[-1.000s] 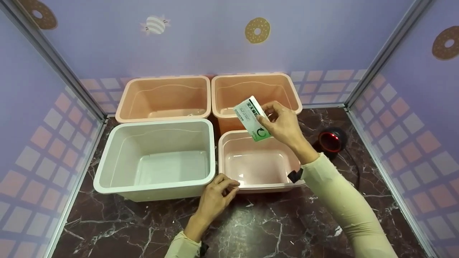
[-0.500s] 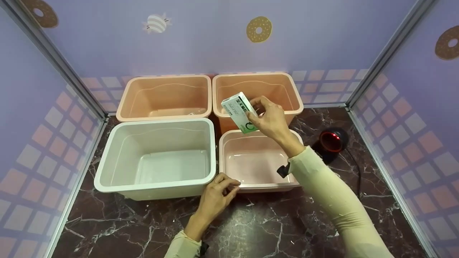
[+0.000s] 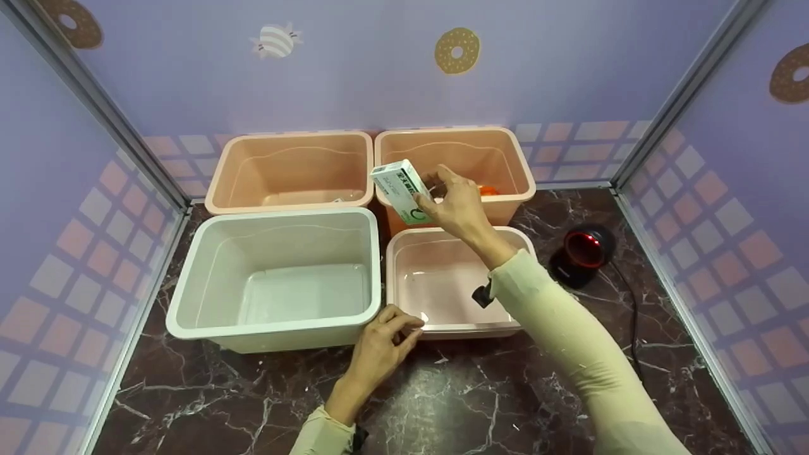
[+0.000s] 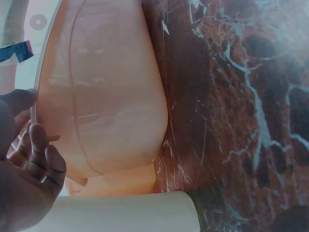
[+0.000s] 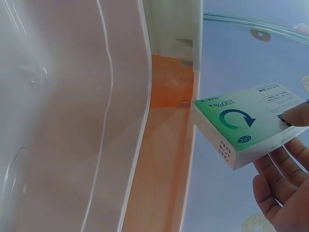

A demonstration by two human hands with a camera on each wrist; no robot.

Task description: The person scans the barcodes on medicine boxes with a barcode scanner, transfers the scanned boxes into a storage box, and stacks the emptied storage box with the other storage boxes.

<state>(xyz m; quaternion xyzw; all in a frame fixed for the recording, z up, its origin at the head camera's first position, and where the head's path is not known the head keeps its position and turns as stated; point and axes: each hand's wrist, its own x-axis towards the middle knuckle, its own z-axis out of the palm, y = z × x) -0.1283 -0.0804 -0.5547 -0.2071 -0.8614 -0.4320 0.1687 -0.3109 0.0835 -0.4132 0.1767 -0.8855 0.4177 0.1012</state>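
My right hand (image 3: 460, 205) holds a white and green medicine box (image 3: 402, 191) between thumb and fingers, tilted over the near side of the back right peach bin (image 3: 518, 151). In the right wrist view the box's green end, with a curved arrow and "OTC" mark, faces the camera; the thumb lies on top and fingers are underneath. My left hand (image 3: 378, 344) pinches the near left rim of the pale pink bin (image 3: 468, 328). The left wrist view shows its thumb (image 4: 21, 99) at the rim, with fingers curled against the outer wall.
A pale grey-green bin (image 3: 272, 332) stands front left, a second peach bin (image 3: 287, 139) behind it. Something orange (image 3: 488, 190) lies in the back right bin. A black scanner-like device (image 3: 589, 249) with a red glow and cable sits at right. Patterned walls enclose the marbled table (image 3: 253, 404).
My right hand has moved left and slightly away from me with the medicine box, from over the pink bin toward the back right bin. The left hand stays at the rim.
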